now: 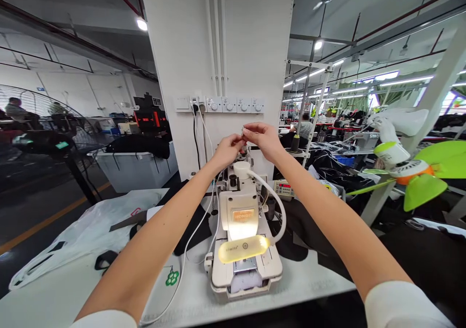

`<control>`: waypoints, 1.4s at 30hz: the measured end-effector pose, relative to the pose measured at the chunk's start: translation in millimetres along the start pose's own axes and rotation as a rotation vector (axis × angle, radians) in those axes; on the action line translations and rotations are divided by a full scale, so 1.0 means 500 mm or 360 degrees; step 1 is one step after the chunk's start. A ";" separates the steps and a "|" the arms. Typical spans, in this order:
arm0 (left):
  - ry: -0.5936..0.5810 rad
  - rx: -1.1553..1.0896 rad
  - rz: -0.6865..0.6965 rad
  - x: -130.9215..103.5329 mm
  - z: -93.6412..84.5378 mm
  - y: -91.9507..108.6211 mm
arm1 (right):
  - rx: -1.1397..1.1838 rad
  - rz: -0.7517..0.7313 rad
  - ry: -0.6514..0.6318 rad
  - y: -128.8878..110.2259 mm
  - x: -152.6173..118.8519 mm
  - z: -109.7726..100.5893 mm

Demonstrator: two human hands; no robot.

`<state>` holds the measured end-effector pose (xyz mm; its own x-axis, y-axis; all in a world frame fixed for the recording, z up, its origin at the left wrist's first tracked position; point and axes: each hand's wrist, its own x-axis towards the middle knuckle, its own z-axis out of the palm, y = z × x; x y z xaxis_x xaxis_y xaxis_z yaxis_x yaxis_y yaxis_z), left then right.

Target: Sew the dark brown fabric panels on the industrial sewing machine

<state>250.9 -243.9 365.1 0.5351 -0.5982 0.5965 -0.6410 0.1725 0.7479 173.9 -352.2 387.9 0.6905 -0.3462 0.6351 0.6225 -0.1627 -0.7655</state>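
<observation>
Both arms reach forward over a white industrial sewing machine (240, 199). At its far end, my left hand (228, 149) is closed in a pinch near the machine's top. Close beside it, my right hand (264, 138) also pinches, fingertips almost touching those of the left. What lies between the fingers is too small to make out. Below the hands is a white round lamp base (242, 169) on the machine's top. From it a bent neck leads to a lit lamp (244, 249) over the machine's front.
The machine stands on a white table (196, 313) against a pillar with sockets and dials. Left are a plastic bag (91, 221) and a grey bin (136, 168) of dark cloth. Right are a control box (284, 188), a thread cone (295, 143) and a green-bladed fan (424, 172).
</observation>
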 end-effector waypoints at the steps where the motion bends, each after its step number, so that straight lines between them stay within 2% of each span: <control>1: 0.0015 0.0020 0.0006 0.000 0.000 -0.002 | 0.0045 0.0041 -0.0026 0.001 0.000 -0.002; 4: 0.0080 0.0120 0.0027 0.005 -0.006 -0.008 | 0.0081 0.0143 -0.0121 0.004 0.000 -0.009; 6: 0.0134 0.0219 0.0051 0.011 -0.013 -0.010 | -0.0050 0.0171 -0.0194 0.005 -0.003 -0.013; 9: 0.0214 0.0389 0.0088 0.019 -0.020 -0.008 | -0.0506 0.0117 -0.0312 0.001 -0.009 -0.014; 11: 0.0260 0.0493 0.0090 0.020 -0.019 -0.005 | -0.0900 0.0021 -0.0320 -0.002 -0.012 -0.012; 13: 0.0295 0.0579 0.0078 0.017 -0.015 -0.002 | -0.1174 -0.0058 -0.0241 -0.002 -0.013 -0.010; 15: 0.0311 0.0646 0.0078 0.012 -0.009 -0.001 | -0.1268 -0.0091 -0.0118 0.001 -0.009 -0.008; 20: 0.0285 0.0709 0.0086 0.001 0.002 0.000 | -0.1170 -0.0110 0.0175 0.024 0.009 0.001; 24: 0.0191 0.0623 0.0050 0.002 -0.001 -0.006 | -0.0967 -0.0099 0.0230 0.039 0.017 0.016; 27: 0.0126 0.0539 0.0024 0.008 -0.013 -0.021 | -0.0815 -0.0076 0.0104 0.038 0.018 0.021; 30: 0.0127 0.0518 0.0019 0.015 -0.028 -0.039 | -0.0779 -0.0070 -0.0145 0.028 0.018 0.015; 32: 0.0172 0.0554 0.0030 0.018 -0.037 -0.049 | -0.0993 -0.0113 -0.0389 0.018 0.018 0.008; 35: 0.0245 0.0649 0.0071 0.017 -0.042 -0.061 | -0.1503 -0.0220 -0.0724 0.006 0.017 0.006; 37: 0.0245 0.0709 0.0111 0.012 -0.043 -0.069 | -0.1662 -0.0261 -0.0856 0.003 0.017 0.009; 42: 0.0160 0.0830 0.0190 -0.001 -0.051 -0.099 | -0.1756 -0.0302 -0.1044 0.012 0.017 0.018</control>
<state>296.3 -232.4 335.1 0.4756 -0.5160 0.7125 -0.8747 -0.1916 0.4451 186.9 -347.9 389.8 0.8713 0.2294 0.4338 0.3165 -0.9383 -0.1395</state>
